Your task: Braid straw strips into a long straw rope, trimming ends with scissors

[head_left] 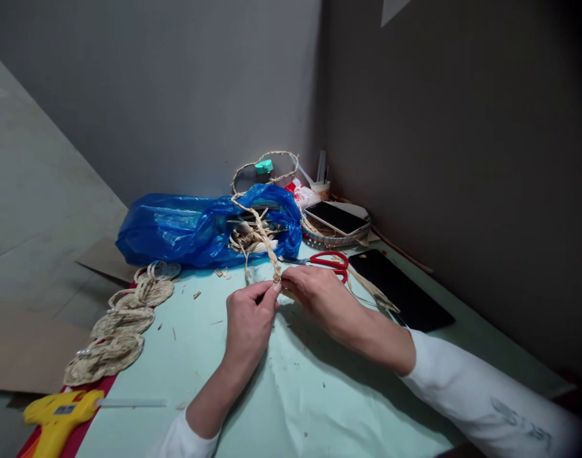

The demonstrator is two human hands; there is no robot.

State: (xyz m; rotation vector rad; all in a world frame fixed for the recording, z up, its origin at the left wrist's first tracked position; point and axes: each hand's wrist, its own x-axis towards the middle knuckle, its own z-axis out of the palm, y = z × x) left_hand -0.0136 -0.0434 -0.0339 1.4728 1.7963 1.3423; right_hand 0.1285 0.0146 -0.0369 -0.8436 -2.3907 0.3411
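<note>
A tan braid of dry plant fibre [265, 238] runs from a loop over the blue bag down to my hands above the pale green table. My left hand [250, 318] pinches the lower end of the braid between thumb and finger. My right hand [314, 294] is closed on the same end from the right, its fingertips partly hidden, close to my left thumb. Behind the hands, the blue plastic bag [176, 229] lies open with loose fibre strips inside. Red-handled scissors [329, 259] lie just behind my right hand.
Woven fibre pieces [123, 322] line the left table edge, with a yellow glue gun [64, 410] nearer. On the right are a black tablet [400, 289] and a phone [337, 217] on a round basket [336, 240]. A cup [320, 189] stands near the wall corner.
</note>
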